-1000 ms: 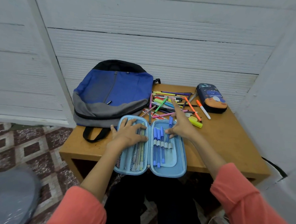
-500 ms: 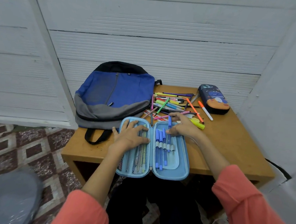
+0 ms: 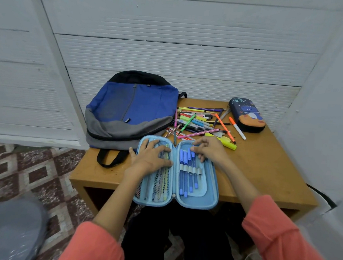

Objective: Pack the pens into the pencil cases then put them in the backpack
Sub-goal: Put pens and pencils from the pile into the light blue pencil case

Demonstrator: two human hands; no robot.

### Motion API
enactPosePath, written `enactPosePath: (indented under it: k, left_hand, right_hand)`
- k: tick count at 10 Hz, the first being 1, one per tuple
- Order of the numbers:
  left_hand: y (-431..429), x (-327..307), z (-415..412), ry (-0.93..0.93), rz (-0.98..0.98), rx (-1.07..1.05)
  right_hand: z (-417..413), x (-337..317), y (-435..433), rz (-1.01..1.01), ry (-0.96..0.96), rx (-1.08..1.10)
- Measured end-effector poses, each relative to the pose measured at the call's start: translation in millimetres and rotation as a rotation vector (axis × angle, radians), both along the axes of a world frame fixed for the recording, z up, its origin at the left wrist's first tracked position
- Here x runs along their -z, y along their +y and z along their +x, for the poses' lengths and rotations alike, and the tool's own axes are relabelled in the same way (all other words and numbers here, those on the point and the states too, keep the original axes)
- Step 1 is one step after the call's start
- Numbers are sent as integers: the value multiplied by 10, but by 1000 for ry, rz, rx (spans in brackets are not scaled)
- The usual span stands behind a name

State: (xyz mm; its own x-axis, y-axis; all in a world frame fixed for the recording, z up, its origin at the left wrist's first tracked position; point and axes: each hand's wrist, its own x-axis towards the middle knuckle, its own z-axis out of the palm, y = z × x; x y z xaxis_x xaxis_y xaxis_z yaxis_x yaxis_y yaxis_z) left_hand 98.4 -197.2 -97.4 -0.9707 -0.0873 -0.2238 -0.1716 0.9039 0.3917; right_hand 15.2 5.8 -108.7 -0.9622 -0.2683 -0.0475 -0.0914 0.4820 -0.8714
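A light blue pencil case lies open at the table's front edge. My left hand rests flat on the mesh pocket of its left half, which holds several pens. My right hand is at the top of the right half and pinches the upper end of a blue pen that sits in the elastic loops beside other blue pens. A loose pile of coloured pens lies just behind the case. The blue and grey backpack lies zipped at the back left.
A dark, zipped pencil case with a cartoon print stands at the back right, an orange marker beside it. A yellow highlighter lies by my right hand. The wooden table meets white walls behind and to the right.
My right hand drew back from the pen pile to the case's right half and lowered a blue pen into the loops. My left hand stayed on the mesh pocket.
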Motion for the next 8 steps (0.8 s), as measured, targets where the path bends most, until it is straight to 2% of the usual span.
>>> enactPosePath:
  k: [8]
  left_hand:
    - [9, 9, -16, 2, -15, -9]
  right_hand:
    - [15, 51, -27, 33, -13, 21]
